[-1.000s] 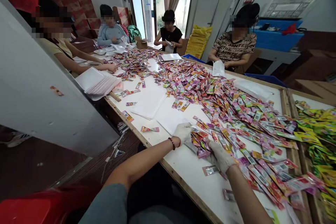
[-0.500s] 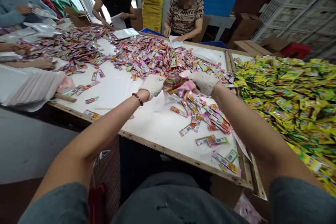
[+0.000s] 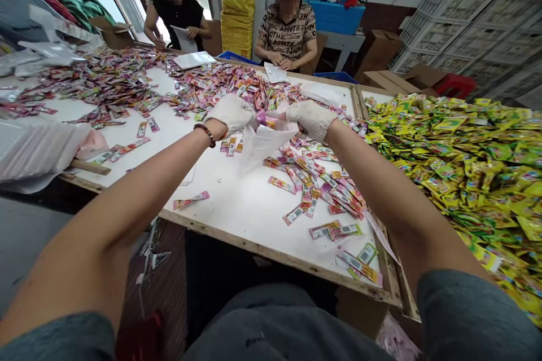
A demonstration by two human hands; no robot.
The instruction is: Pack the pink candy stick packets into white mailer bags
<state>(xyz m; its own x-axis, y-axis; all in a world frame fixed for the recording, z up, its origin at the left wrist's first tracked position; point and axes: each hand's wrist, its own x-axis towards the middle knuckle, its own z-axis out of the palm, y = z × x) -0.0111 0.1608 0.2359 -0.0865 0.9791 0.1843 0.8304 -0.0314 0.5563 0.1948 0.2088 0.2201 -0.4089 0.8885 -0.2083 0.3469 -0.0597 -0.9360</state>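
Both my hands wear white gloves and are held over the table. A thin whitish plastic bag (image 3: 267,144) hangs between them, slightly blurred. My left hand (image 3: 232,113), with a beaded bracelet at the wrist, is closed at the bag's left edge. My right hand (image 3: 312,119) is closed around its right edge. A few pink and purple packets show at the bag's mouth; how many are inside is hidden. Beneath and to the right lie loose slim pink and orange packets (image 3: 302,180). One single packet (image 3: 191,201) lies near the front edge.
A wood-edged white table (image 3: 228,203) carries a long heap of packets (image 3: 212,87) at the back. Yellow packets (image 3: 461,141) fill the right section. Stacked plastic bags (image 3: 38,152) sit at left. Two co-workers (image 3: 290,28) work across the table; another person's sleeve shows far left.
The bunch of packets between my hands is now mostly behind the whitish bag, which is raised and spread between them. The view has shifted slightly right.
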